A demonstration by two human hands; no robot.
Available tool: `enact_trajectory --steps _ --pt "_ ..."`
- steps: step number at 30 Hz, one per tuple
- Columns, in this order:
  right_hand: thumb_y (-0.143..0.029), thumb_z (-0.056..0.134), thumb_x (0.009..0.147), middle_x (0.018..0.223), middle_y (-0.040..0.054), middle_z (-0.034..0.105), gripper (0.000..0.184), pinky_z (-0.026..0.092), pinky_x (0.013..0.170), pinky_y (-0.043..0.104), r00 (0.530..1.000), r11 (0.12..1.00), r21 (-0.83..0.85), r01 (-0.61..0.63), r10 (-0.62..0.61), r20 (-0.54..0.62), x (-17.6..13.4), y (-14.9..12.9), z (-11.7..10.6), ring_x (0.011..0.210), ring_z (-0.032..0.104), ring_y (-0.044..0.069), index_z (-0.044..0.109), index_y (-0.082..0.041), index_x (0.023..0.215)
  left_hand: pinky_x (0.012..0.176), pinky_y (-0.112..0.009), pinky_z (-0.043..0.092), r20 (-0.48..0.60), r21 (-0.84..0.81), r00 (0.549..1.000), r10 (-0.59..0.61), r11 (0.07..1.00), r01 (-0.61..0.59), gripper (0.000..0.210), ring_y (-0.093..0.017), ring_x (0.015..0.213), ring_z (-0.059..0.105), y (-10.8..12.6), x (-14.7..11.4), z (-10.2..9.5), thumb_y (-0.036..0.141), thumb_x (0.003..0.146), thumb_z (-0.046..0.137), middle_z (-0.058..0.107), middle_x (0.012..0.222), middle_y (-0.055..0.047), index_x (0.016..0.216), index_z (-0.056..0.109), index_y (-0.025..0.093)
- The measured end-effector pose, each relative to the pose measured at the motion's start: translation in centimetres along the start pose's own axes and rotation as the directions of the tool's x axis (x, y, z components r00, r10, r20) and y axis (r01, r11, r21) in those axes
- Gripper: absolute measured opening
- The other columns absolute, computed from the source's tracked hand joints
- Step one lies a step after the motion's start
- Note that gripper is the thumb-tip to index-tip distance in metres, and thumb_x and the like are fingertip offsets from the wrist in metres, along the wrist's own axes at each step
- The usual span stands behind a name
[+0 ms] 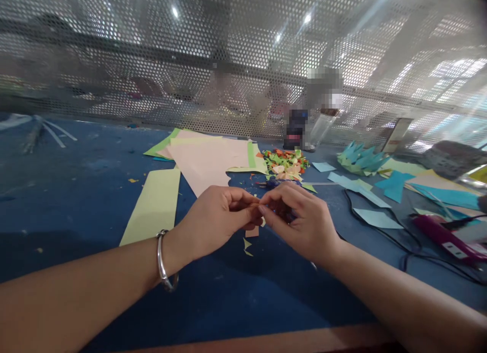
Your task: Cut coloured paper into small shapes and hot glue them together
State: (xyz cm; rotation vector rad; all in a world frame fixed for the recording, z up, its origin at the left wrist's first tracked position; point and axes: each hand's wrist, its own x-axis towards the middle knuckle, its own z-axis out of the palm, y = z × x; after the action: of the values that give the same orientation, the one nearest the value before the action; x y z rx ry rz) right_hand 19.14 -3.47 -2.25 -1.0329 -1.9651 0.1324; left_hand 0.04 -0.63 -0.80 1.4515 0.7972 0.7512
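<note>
Over the middle of the blue table, my left hand (218, 218) and my right hand (299, 216) meet at the fingertips. Both are closed in a pinch. Whatever sits between the fingers is too small and covered to make out. Just under the left fingers shows a small peach paper piece (251, 232). Pale green paper scraps (247, 247) lie below it on the table. Beyond the hands is a heap of cut orange, green and peach paper bits (286, 163). A silver bangle (160, 259) circles my left wrist.
Peach paper sheets (205, 160) and a pale green strip (152, 206) lie to the left. On the right are a blue folded paper piece (361, 157), blue paper sheets (376, 218), black cables (361, 223) and a purple power strip (445, 239). A perforated metal screen (152, 64) borders the back.
</note>
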Motion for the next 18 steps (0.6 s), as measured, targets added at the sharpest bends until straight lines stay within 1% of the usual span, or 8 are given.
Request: enact_trajectory --steps 4,8,11,14,18 --pt "-0.016 0.064 0.09 0.078 -0.0006 0.06 0.004 0.045 0.054 0.021 1.0 1.0 0.005 -0.004 0.004 0.012 0.03 0.08 0.03 0.06 0.055 0.009 0.065 -0.019 0.089 0.082 -0.033 0.059 0.01 -0.021 1.0 0.002 1.0 -0.002 0.026 -0.018 0.08 0.071 -0.05 -0.07 -0.04 0.037 0.08 0.079 0.074 0.085 -0.005 0.092 0.075 0.015" --pt "-0.016 0.064 0.09 0.076 -0.001 0.06 0.005 0.045 0.055 0.021 0.999 0.999 0.024 -0.032 0.031 0.027 0.04 0.13 -0.08 0.062 0.055 0.009 0.065 -0.019 0.086 0.083 -0.033 0.059 0.019 -0.059 1.0 -0.02 0.998 0.021 0.029 -0.017 0.08 0.071 -0.03 -0.06 -0.02 0.037 0.077 0.082 0.074 0.083 -0.005 0.092 0.075 0.014" --pt "-0.016 0.065 0.089 0.074 -0.0015 0.06 0.004 0.044 0.055 0.022 0.996 0.996 0.048 -0.08 0.078 0.039 0.07 0.18 -0.26 0.063 0.055 0.01 0.065 -0.019 0.086 0.086 -0.036 0.06 0.038 -0.087 0.998 -0.04 0.995 0.043 0.029 -0.017 0.08 0.071 -0.15 0.06 -0.03 0.038 0.076 0.083 0.074 0.083 -0.005 0.089 0.074 0.013" --pt "-0.018 0.066 0.088 0.073 -0.0013 0.061 0.003 0.044 0.057 0.022 0.989 0.988 0.077 -0.135 0.131 0.064 0.22 0.16 -0.45 0.063 0.055 0.01 0.066 -0.018 0.085 0.087 -0.04 0.06 0.052 -0.079 0.998 -0.029 0.996 0.033 0.026 -0.017 0.077 0.071 -0.42 0.18 -0.19 0.038 0.078 0.081 0.073 0.08 -0.004 0.084 0.072 0.013" --pt "-0.022 0.066 0.089 0.07 -0.0015 0.06 0.008 0.041 0.052 0.022 0.97 0.963 0.141 -0.229 0.214 0.113 0.54 -0.02 -0.65 0.059 0.052 0.009 0.066 -0.017 0.083 0.088 -0.044 0.06 0.069 -0.057 0.997 -0.024 0.998 0.028 0.024 -0.018 0.077 0.071 -0.58 0.26 -0.43 0.037 0.08 0.08 0.073 0.08 -0.004 0.081 0.072 0.014"
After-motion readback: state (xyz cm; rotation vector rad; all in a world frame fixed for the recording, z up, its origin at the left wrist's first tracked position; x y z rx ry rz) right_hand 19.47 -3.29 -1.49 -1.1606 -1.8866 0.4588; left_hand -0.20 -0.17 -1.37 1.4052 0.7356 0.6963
